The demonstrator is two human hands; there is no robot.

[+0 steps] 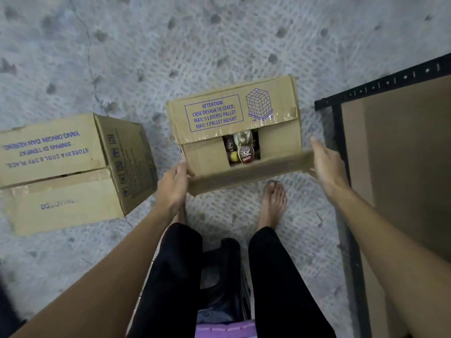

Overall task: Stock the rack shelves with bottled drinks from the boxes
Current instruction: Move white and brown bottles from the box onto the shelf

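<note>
I see purple print on the far flap of the open cardboard box (234, 113): "ATTENTION CASE DESIGN TO STACK: MAX: 5 LAYERS/ PALLET MAX: 1 PALLET HEIGHT", with a drawing of a stacked pallet beside it. Through the gap between the flaps I can see the bottled drinks (244, 150), brown with pale necks. One label, upside-down to me, reads "78°C" and "KOPIKO".

Both my hands are on the near flap (249, 175). My left hand (173, 189) pinches its left end, thumb on top. My right hand (327, 164) grips its right end, thumb straight along the edge and fingers hidden under the cardboard.

A second cardboard box (68, 167) sits to the left, apart from the first, its flaps down. It reads upside-down "STORE IN A COOL & DRY PLACE" and "SIMPAN DI TEMPAT YANG DINGIN DAN KERING".

Both boxes stand on a grey concrete floor (219, 45) that is mottled, pitted and cracked. The rack (338, 152), a black perforated metal frame with a brown shelf board (402, 154), stands just right of the open box, close to my right hand. A bare foot (273, 201) rests below the near flap. Between my knees is a black stool (219, 276).
</note>
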